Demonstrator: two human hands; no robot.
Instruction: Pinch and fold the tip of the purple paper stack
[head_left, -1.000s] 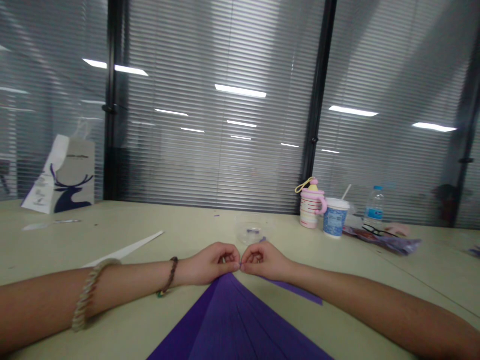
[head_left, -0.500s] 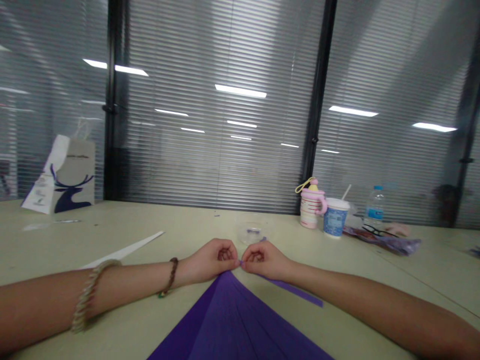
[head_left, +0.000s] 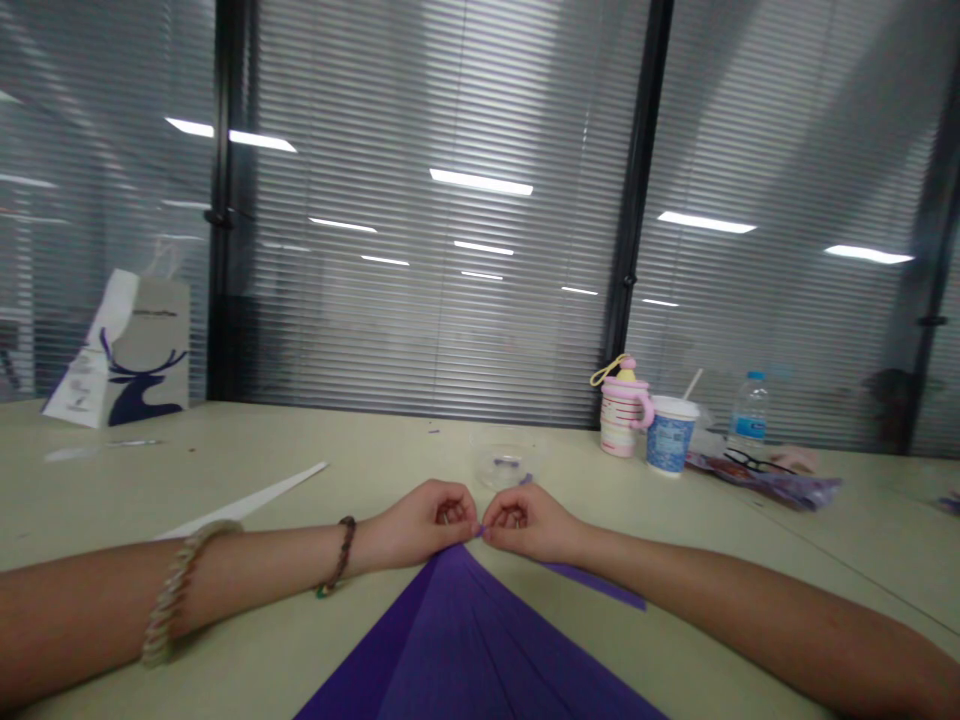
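My left hand (head_left: pixel 439 520) and my right hand (head_left: pixel 532 520) meet over the table, thumb and forefinger pinched on each. Between the fingertips shows a tiny purple paper piece (head_left: pixel 481 531), mostly covered by the fingers. Just below, the tip of a large creased sheet of purple paper (head_left: pixel 465 640) reaches up to my left fingers and fans out toward me. A purple paper strip (head_left: pixel 604 588) lies on the table under my right wrist. Behind the hands stands a clear plastic container (head_left: pixel 504 468) with small purple scraps in and beside it.
A white paper strip (head_left: pixel 255 498) lies beyond my left forearm. At the back left stands a paper bag (head_left: pixel 154 350). To the right are a pink cup (head_left: pixel 619 415), a blue paper cup (head_left: pixel 670 435), a water bottle (head_left: pixel 750 410) and glasses (head_left: pixel 754 462) on a purple packet (head_left: pixel 795 490).
Both hands have dropped very slightly, still pinched together. The large purple sheet has barely moved.
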